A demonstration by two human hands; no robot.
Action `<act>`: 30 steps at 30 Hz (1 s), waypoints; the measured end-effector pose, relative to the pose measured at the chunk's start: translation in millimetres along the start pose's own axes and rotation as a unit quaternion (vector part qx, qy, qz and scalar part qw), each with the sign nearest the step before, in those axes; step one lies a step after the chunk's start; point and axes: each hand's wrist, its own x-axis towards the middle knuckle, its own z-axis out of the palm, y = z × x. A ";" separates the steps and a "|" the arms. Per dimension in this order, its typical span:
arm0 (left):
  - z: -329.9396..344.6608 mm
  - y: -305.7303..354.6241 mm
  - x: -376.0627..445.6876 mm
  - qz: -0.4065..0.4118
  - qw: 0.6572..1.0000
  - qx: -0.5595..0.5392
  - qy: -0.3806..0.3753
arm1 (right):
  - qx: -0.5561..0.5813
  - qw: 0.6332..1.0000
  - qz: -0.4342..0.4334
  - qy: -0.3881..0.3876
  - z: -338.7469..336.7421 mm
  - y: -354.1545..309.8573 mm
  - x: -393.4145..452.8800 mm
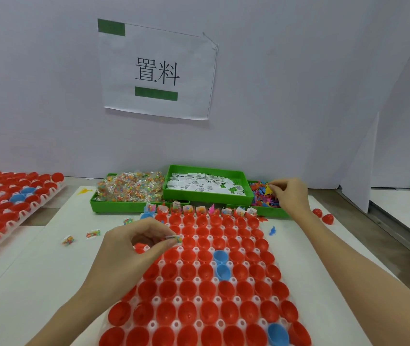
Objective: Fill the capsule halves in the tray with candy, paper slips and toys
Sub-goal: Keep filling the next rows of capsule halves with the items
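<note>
Nearest, the white plastic tray holds rows of open red and blue egg-shaped capsule halves, mouths up so that things can be dropped straight in; its near edge is cut off by the bottom of the view, so how many rows it has cannot be told. Nearly all the near and middle halves look empty, and only the far row shows packets, slips and a toy or two standing in it, which suggests filling goes from far to near. Over the tray's left side the left hand pinches a small clear packet of coloured candy between thumb and fingertips, apparently ready for the second row. A few loose candy packets lie on the white table sheet to the left. Farther off, three green plastic bins sit just beyond the tray within easy reach: candy packets left, white printed paper slips in the middle, small coloured plastic toys right. The right hand reaches into the toy bin, fingers curled on a yellow toy; its shape is too small to make out. At far left a second tray of red capsules is partly cut off.
</note>
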 end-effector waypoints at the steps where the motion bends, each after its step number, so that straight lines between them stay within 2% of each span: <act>1: 0.0 0.4 0.1 -0.001 1.000 0.000 -0.001 | 0.003 1.000 0.001 0.001 -0.8 0.1 -0.4; 10: 0.5 -0.6 -0.1 -0.005 1.000 0.004 0.004 | 0.093 0.995 0.026 0.009 -7.6 -17.7 -18.1; 13: 1.6 -1.7 -0.5 -0.012 1.000 0.002 0.003 | 0.222 0.974 0.035 -0.025 -13.4 -48.8 -36.3; 16: 2.2 -1.7 -0.9 -0.013 1.000 -0.008 -0.001 | 0.312 0.947 -0.021 -0.080 -23.1 -88.4 -69.3; 19: 3.6 0.1 -2.0 -0.007 1.000 -0.022 -0.008 | 0.298 0.939 -0.088 -0.148 -27.3 -119.2 -111.3; 23: 6.8 1.9 -2.9 0.004 0.999 -0.031 -0.016 | 0.286 0.916 -0.128 -0.250 -23.8 -148.2 -159.3; 25: 7.7 1.4 -2.9 0.017 0.999 -0.026 -0.016 | 0.273 0.919 -0.141 -0.246 -22.0 -152.3 -171.1; 30: 8.6 0.3 -2.7 0.015 0.999 -0.034 -0.021 | 0.232 0.948 -0.139 -0.169 -23.9 -148.2 -178.4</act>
